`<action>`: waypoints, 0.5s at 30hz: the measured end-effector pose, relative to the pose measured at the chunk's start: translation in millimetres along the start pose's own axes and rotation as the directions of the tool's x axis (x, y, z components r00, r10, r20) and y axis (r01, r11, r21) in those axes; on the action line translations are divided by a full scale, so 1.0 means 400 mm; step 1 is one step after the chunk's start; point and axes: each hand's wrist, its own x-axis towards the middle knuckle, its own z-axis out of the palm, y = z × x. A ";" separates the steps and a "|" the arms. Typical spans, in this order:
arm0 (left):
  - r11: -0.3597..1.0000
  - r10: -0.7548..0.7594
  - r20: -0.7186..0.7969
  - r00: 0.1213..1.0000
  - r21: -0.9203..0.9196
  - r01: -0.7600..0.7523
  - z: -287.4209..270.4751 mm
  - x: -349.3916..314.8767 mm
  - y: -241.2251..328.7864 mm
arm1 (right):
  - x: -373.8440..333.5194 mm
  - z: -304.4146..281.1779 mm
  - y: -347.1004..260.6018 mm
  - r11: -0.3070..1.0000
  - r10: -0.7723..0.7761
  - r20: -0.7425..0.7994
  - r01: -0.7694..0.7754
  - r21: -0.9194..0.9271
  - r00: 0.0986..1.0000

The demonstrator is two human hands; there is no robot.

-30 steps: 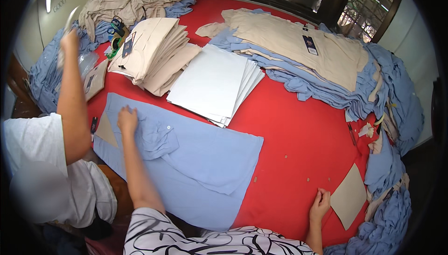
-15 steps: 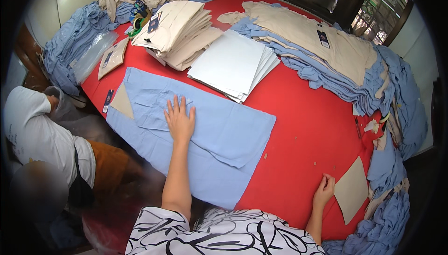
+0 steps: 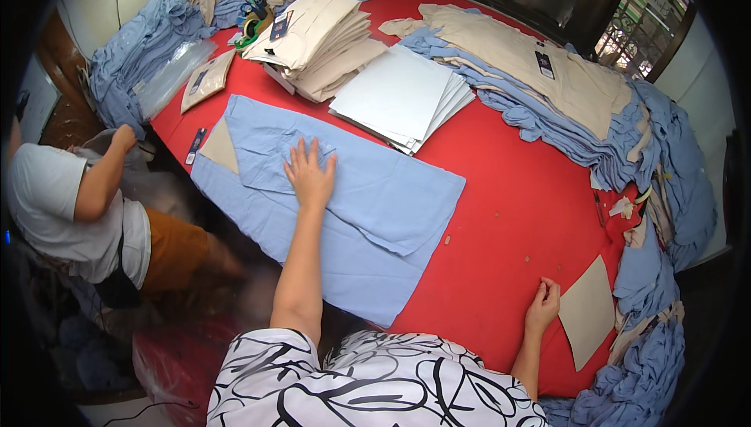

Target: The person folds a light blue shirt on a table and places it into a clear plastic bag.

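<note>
My left hand (image 3: 311,181) lies flat with fingers spread on a folded light-blue garment (image 3: 375,184), which sits slantwise on the red-covered table. A beige card (image 3: 220,148) shows at the garment's left end, partly under the blue cloth. Over at the right, my right hand (image 3: 541,306) hovers by or rests on the red cover with its fingers curled together; whether anything is between them is hidden. Beside it lies a flat grey-beige card (image 3: 588,313), close to the hand's right side.
Beyond the garment stand a stack of folded cream garments (image 3: 313,40) and a pile of white sheets (image 3: 399,95). Blue and beige shirts (image 3: 540,75) heap along the far right edge. A tape dispenser (image 3: 252,26) and a bagged garment (image 3: 207,83) are far left. Another person (image 3: 86,200) is at the left.
The view has shifted slightly. My left hand stays flat on the blue garment, and my right hand keeps its curled pose. The person at the left has raised an arm.
</note>
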 end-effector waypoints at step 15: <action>0.966 -0.209 -0.102 0.973 0.131 0.221 -0.164 -0.039 -0.321 | 0.001 -0.005 -0.009 0.998 0.069 0.047 -0.068 -0.010 0.997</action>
